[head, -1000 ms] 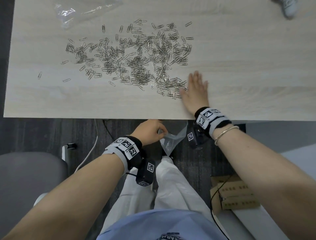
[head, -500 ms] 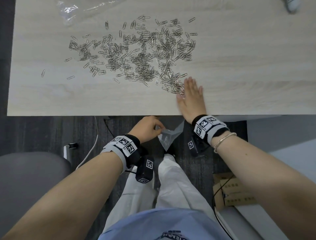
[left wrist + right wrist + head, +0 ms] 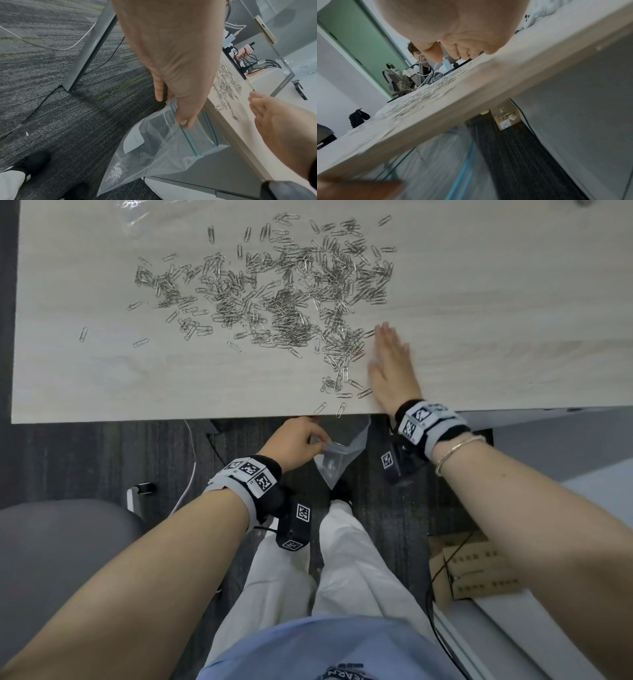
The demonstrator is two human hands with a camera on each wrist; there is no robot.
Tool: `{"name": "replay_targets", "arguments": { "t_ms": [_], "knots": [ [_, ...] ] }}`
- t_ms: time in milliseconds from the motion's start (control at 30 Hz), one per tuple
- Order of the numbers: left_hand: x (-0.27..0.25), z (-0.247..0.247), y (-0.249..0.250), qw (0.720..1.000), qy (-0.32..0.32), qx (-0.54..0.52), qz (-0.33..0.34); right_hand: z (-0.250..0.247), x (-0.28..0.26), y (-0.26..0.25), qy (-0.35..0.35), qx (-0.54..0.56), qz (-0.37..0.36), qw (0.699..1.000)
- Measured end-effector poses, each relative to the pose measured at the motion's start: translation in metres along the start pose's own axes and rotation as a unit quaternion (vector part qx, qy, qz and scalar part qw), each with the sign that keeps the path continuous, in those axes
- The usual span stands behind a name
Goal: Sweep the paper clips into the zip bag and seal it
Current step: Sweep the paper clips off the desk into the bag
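Paper clips (image 3: 274, 292) lie scattered on the worktop (image 3: 513, 302), just left of the right hand's (image 3: 392, 364) straight, flat fingers. Below the edge, left hand (image 3: 296, 445) fingers pinch the open zip bag (image 3: 164, 146).

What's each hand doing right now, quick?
Left hand: closed, pinching the zip bag rim below the table edge.
Right hand: open, flat on the table beside the paper clips.
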State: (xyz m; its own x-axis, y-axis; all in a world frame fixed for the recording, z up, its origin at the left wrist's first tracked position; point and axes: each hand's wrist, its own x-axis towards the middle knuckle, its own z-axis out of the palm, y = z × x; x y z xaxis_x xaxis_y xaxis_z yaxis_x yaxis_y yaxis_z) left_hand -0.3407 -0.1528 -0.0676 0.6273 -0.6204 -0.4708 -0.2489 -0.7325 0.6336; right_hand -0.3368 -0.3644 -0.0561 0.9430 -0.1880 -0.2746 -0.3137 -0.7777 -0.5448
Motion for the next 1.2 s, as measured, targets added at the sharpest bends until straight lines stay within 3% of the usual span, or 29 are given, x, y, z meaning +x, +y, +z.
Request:
{"name": "replay_targets", "arguments": {
  "t_ms": [167,367,500,667,767,1200],
  "knots": [
    [-0.006,-0.003,-0.005,1.0,0.015,-0.009,-0.015,-0.004,0.014,-0.001,-0.06,-0.056,-0.022,0.996],
    [-0.01,-0.004,-0.006,1.0,0.019,-0.018,-0.011,0.019,-0.029,-0.011,-0.089,-0.089,-0.066,0.99],
    [-0.01,-0.005,-0.004,1.0,0.025,-0.015,-0.003,0.031,-0.048,-0.019,-0.113,-0.048,-0.085,0.989],
    [-0.01,-0.004,-0.006,1.0,0.024,-0.017,0.001,0.018,-0.065,-0.021,-0.052,0.067,-0.009,0.996],
    [-0.012,-0.005,-0.007,0.999,0.038,-0.029,-0.004,0.017,-0.078,-0.017,-0.05,0.068,0.043,0.995],
    [-0.016,-0.007,-0.011,0.998,0.046,-0.049,0.001,0.046,-0.09,-0.031,-0.09,0.065,-0.011,0.994]
  ]
}}
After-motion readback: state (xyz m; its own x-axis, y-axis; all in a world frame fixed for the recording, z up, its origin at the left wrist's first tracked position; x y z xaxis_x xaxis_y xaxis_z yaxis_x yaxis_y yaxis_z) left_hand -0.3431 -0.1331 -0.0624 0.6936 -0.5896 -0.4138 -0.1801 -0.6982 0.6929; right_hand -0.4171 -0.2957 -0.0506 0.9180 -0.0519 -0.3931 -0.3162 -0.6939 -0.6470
